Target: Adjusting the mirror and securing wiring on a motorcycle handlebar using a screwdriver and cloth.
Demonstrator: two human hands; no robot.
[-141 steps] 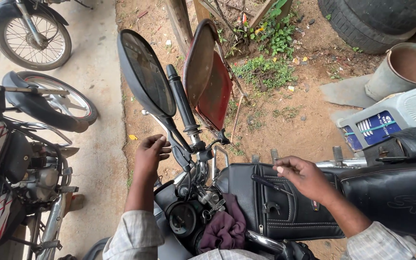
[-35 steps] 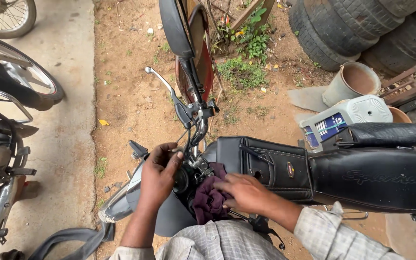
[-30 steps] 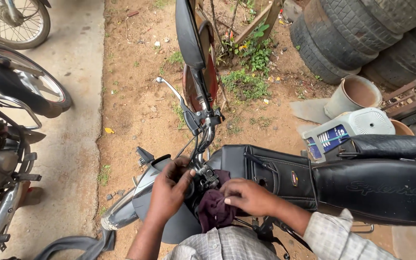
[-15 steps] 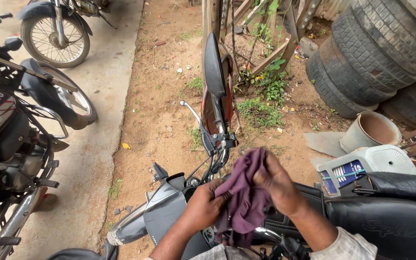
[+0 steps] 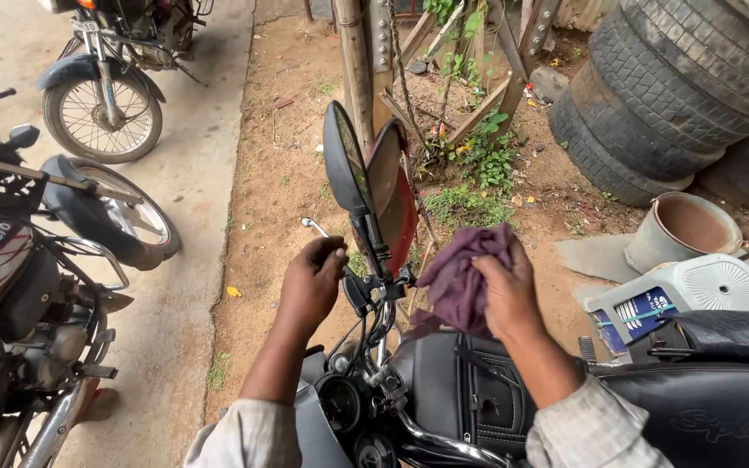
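The right hand [image 5: 509, 290] is clamped on a crumpled purple cloth [image 5: 464, 276], held over the black fuel tank just right of the upright mirror stalk [image 5: 373, 243]. The left hand [image 5: 312, 282] is closed round the handlebar, left of the stalk; the cloth hand seems nearer it.

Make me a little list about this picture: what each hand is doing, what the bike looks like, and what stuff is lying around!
left hand: the left hand grips the handlebar end beside the round black mirror
right hand: the right hand holds a crumpled purple cloth
bike: black motorcycle with a black padded tank cover
ground: brown dirt with a green weed patch
right side: stacked black rubber tyres, a tipped grey bucket, a white plastic container
left side: parked motorcycles with a spoked wheel on grey concrete
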